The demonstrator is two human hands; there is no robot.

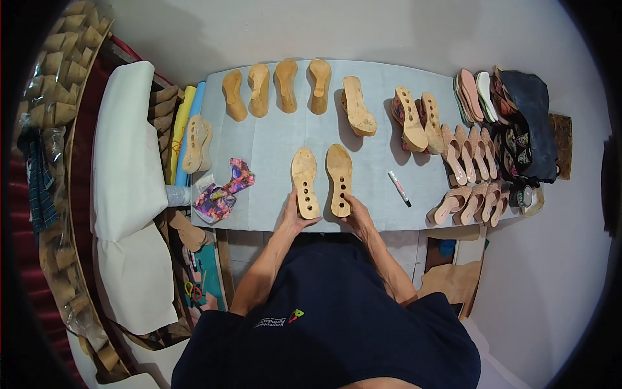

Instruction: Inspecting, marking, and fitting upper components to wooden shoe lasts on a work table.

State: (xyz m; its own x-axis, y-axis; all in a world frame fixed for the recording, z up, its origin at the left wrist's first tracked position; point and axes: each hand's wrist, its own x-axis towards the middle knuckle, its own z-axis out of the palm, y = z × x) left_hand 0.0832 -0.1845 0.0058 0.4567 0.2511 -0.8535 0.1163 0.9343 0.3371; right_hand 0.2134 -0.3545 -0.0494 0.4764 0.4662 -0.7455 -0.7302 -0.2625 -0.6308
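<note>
White wall, pale grey-blue table point(272, 142) against it, seen from where I'm standing. Person in a dark navy shirt point(324, 324) at the front edge, both hands occupied. Left hand point(294, 212) has the left wooden sole point(304, 170) by its narrow end, fingers closed on the outer edge, thumb across near the bottom. Right hand point(355, 211) has the right wooden sole point(339, 165) the same way, from its outer side; the undersides are hidden, so can't tell how far the fingers wrap. Both soles sit front-centre of the table, side by side with a gap, wide ends pointing at the wall, each with a row of dark round holes. Can't tell if they rest on the surface or are slightly lifted. Back row: four wooden lasts point(285, 85), then a loose wooden sole point(358, 107) to their right. Further right, a pair of holed soles point(409, 120) side by side. Marker point(400, 188) lies near the right hand's side. Right end: two rows of beige sandals point(458, 155). Left end: floral fabric pieces point(220, 194), with yellow roll point(182, 129) and blue roll point(189, 139) beyond.
</note>
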